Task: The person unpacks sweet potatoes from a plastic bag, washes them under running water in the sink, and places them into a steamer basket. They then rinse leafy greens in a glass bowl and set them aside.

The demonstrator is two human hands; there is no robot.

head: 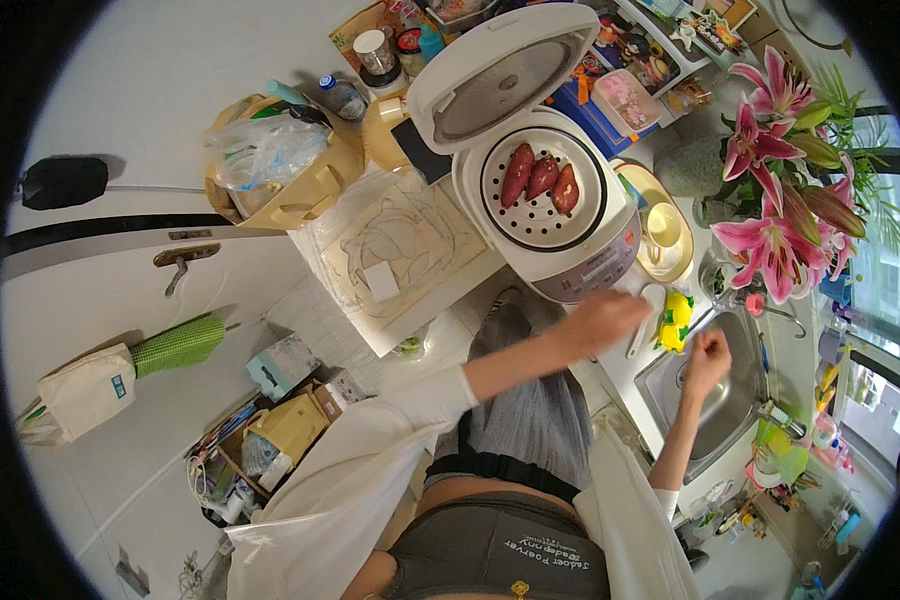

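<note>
My left hand (607, 322), blurred by motion, is over the counter edge, just in front of the rice cooker (570, 279). Whether it holds anything is unclear. Curled fingers form my right hand (706, 363), above the steel sink (731, 409), with nothing seen in it. Between the hands lie a white rice paddle (649, 322) and a yellow and green object (675, 321). The cooker's lid (506, 75) is raised. Inside, a perforated steamer tray (529, 232) bears three reddish sweet potatoes (543, 178), side by side.
A yellow mug (661, 225) stands on an oval tray (679, 266) right of the cooker. Pink lilies (776, 247) rise behind the sink. Left of the cooker are a dark phone-like slab (421, 152), a paper bag (300, 206) and a patterned board (435, 255).
</note>
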